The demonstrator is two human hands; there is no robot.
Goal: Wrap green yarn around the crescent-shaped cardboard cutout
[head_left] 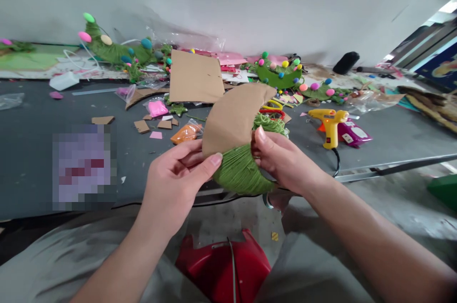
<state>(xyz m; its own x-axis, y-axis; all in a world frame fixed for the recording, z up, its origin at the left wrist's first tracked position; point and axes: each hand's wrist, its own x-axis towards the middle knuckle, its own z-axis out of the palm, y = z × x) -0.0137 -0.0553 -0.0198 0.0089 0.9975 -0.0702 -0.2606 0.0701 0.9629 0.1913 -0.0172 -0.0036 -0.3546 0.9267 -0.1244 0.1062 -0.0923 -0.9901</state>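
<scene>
You can read no words, numbers or brand marks here. The purple packet (352,133) to the right of your right hand (282,160) carries print, but it is too small to read.

A pixelated patch (84,167) at nine o'clock hides whatever lies on the table (28,150). The right hand (282,160) covers the cardboard crescent (233,117)'s lower tip, and probably the yarn's end.

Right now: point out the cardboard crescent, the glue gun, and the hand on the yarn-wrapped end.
cardboard crescent (233,119), head view, bare cardboard face.
glue gun (330,124), head view, yellow body above the grip.
right hand (280,160), head view, back of hand.
</scene>
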